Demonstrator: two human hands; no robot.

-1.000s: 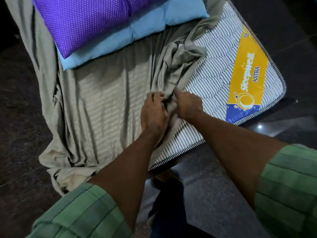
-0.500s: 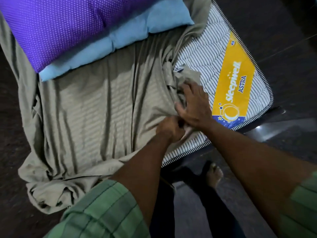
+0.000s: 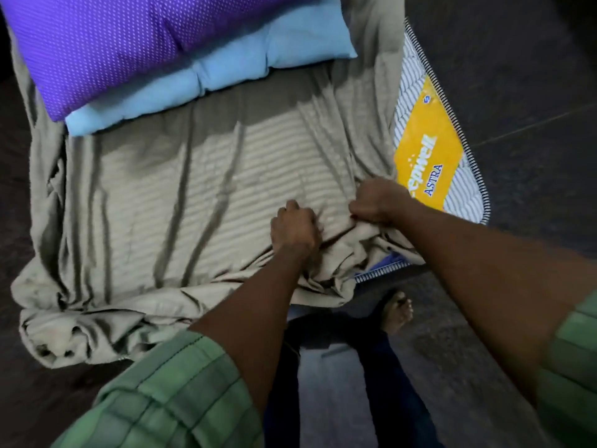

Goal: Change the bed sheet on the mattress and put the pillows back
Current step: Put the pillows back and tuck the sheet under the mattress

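A beige bed sheet [image 3: 181, 202] lies wrinkled over most of a striped mattress [image 3: 465, 195], whose yellow label [image 3: 426, 147] shows bare at the right. My left hand [image 3: 292, 229] grips a bunch of the sheet near the mattress's front edge. My right hand [image 3: 376, 203] grips the sheet's edge just to the right, beside the label. A purple dotted pillow [image 3: 106, 37] lies on top of a light blue pillow [image 3: 226, 69] at the head end.
Dark floor [image 3: 533, 76] surrounds the mattress. The sheet's left corner [image 3: 64, 331] hangs bunched on the floor at the front left. My bare foot [image 3: 395, 313] and dark trouser legs stand right against the front edge.
Both hands have drawn the bunched sheet toward the front right, so it now covers more of the mattress and part of the label. The right hand has closed into a grip.
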